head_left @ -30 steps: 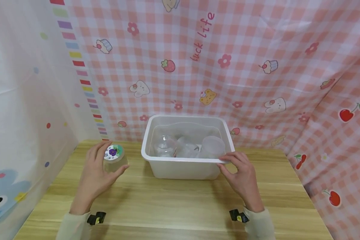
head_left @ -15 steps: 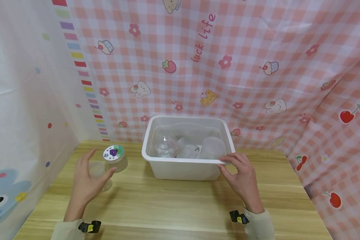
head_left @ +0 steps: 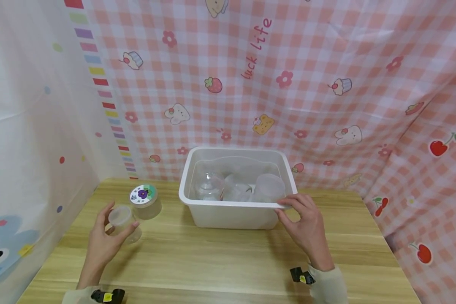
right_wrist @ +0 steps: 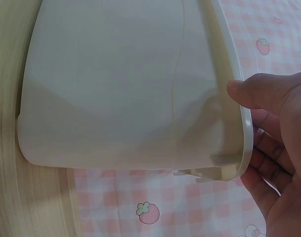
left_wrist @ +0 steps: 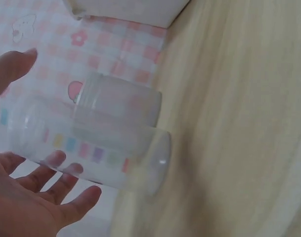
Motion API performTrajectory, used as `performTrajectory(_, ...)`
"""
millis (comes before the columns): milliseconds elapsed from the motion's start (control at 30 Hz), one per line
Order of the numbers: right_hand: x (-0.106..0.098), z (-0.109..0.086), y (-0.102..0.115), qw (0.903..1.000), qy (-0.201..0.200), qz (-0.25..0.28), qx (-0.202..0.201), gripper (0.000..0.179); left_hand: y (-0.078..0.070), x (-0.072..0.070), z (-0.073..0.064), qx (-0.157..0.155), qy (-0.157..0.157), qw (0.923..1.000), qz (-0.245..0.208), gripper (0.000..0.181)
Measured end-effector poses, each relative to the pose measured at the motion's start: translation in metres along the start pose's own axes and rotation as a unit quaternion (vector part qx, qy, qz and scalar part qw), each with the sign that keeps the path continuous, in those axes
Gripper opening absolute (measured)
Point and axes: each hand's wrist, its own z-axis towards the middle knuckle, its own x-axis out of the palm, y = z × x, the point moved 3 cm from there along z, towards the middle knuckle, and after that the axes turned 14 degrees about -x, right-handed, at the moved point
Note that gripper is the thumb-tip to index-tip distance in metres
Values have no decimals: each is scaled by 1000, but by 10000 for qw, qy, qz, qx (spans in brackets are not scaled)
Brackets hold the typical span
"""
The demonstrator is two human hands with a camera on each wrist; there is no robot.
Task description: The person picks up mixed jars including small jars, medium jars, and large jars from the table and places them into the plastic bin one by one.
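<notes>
My left hand (head_left: 100, 247) is spread around a tall clear plastic jar (head_left: 121, 216) with a translucent lid, upright at the table's left. In the left wrist view the thumb stands apart from this clear jar (left_wrist: 91, 143), with the fingers close along its other side; whether they touch it I cannot tell. Just behind stands a wider clear jar (head_left: 147, 207) with a purple-flower label on its lid. At the bin's front right corner, my right hand (head_left: 305, 228) pinches the rim of a white plastic bin (head_left: 232, 215), thumb outside and fingertips over the edge.
Several clear plastic containers (head_left: 270, 188) lie inside the bin. The wooden table (head_left: 220, 261) backs onto a pink checked cloth (head_left: 228, 97). White cloth (head_left: 34, 139) hangs at the left.
My left hand has drawn away from the flower-labelled jar, moving left and nearer, and now surrounds the tall clear jar. The right hand has stayed on the bin's rim.
</notes>
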Motion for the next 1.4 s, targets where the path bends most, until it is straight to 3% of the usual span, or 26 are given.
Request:
performTrajectory(133, 0, 0, 0, 10000, -20, 13, 0, 21, 8, 0, 2, -166, -6, 9998, -143, 88)
performTrajectory(400, 1, 2, -1, 9999, -48, 123, -76, 19, 15, 0, 3, -541, -570, 9934, -831, 73)
performTrajectory(600, 1, 1, -1, 9999, -63, 105, -62, 20, 17, 0, 4, -695, -703, 9918, -805, 68)
performTrajectory(933, 1, -2, -3, 9999, -64, 62, -45, 20, 9, 1, 4, -514, -689, 9935, -745, 68)
performTrajectory(1400, 0, -1, -1, 10000, -67, 39, -17, 20, -18, -3, -3, 10, -571, 9976, -403, 65)
